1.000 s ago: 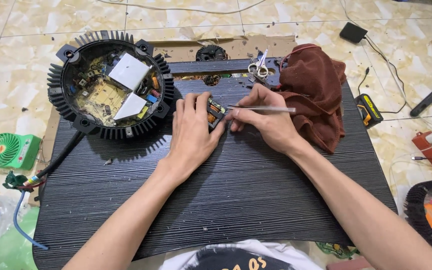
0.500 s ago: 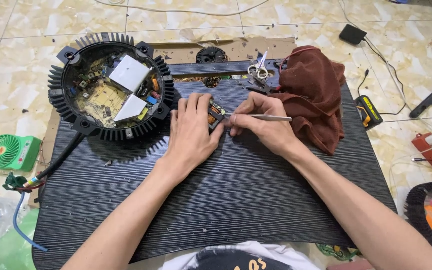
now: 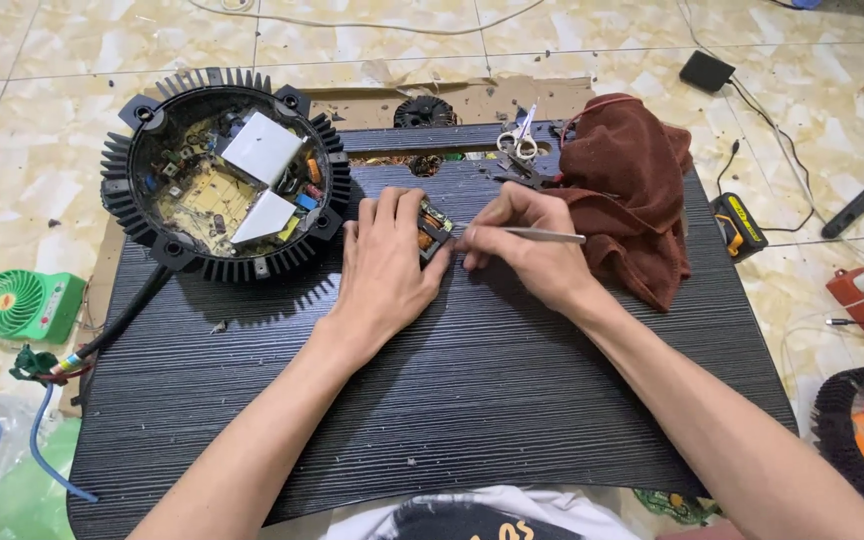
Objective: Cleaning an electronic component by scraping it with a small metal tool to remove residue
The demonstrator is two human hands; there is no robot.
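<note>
1. My left hand (image 3: 384, 270) lies flat on the black ribbed tabletop (image 3: 472, 400), fingers curled around a small electronic component (image 3: 432, 228) with copper windings; I judge it pins the part down so it cannot slide.
2. My right hand (image 3: 532, 250) pinches slim metal tweezers (image 3: 537, 235) like a pen, the heel of the hand resting on the tabletop, likely for steadiness. The tip points left, right at the component's edge; whether it touches I cannot tell.
3. The component sits near the far middle of the tabletop, between both hands.
4. To the left, a round finned black housing (image 3: 132, 210) lies open with its circuit board (image 3: 217, 195) facing up.
5. Scissors (image 3: 519, 140) and a brown cloth (image 3: 632, 190) rest just beyond my right hand, close enough to reach.
6. A small green fan (image 3: 22, 305) sits on the tiled floor (image 3: 32, 100) to the left.
</note>
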